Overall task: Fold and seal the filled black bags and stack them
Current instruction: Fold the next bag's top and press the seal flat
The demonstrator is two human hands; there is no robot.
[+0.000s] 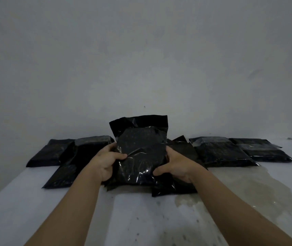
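1. A person stands at a pale grey table (35,206) against a bare grey wall (141,50), with both bare forearms reaching forward into view.
2. In the centre, both hands hold a filled black bag (141,153) tilted up off the table, its open top flap (140,121) standing at the far end, unfolded and unsealed.
3. The left hand (108,162) grips the bag's left edge, thumb curled over the front and fingers hidden behind.
4. The right hand (175,166) grips the right edge the same way, thumb pressing the front lower down.
5. The bag is glossy, crinkled plastic film that catches small highlights; its filling bulges in a rounded, cushion-like shape.
6. Judging by that, it should be soft and pliable, fairly light, and slippery, so holding the padded sides looks safer than pinching the thin flap.
7. More black bags lie flat on the table: a pile at the far left (67,157), some under the held bag (179,181), and others at the far right (230,151).
8. The right part of the tabletop shows a pale yellowish stain (248,192) and small dark specks.
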